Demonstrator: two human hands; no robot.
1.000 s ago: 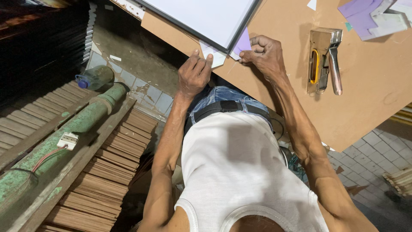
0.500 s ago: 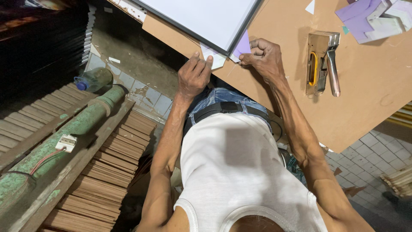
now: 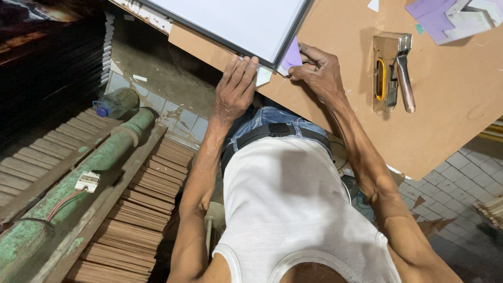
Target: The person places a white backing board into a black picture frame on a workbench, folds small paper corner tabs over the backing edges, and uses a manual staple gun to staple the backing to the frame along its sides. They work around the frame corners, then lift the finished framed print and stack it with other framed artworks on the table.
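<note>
A dark-framed white panel (image 3: pixel 236 23) lies on a brown board tabletop (image 3: pixel 445 105). My left hand (image 3: pixel 236 89) presses flat on the panel's near corner, fingers over a white corner piece (image 3: pixel 263 76). My right hand (image 3: pixel 317 71) pinches a purple paper corner piece (image 3: pixel 292 56) against the same corner of the frame.
A metal staple gun (image 3: pixel 392 71) with a yellow grip lies on the board to the right. Purple and white paper pieces (image 3: pixel 445 18) sit at the top right. On the left are stacked wood strips (image 3: pixel 136 220), a green pipe (image 3: pixel 78 178) and a plastic bottle (image 3: pixel 115 102).
Both hands stay at the frame corner, with only small shifts of the fingers. The view has shifted slightly.
</note>
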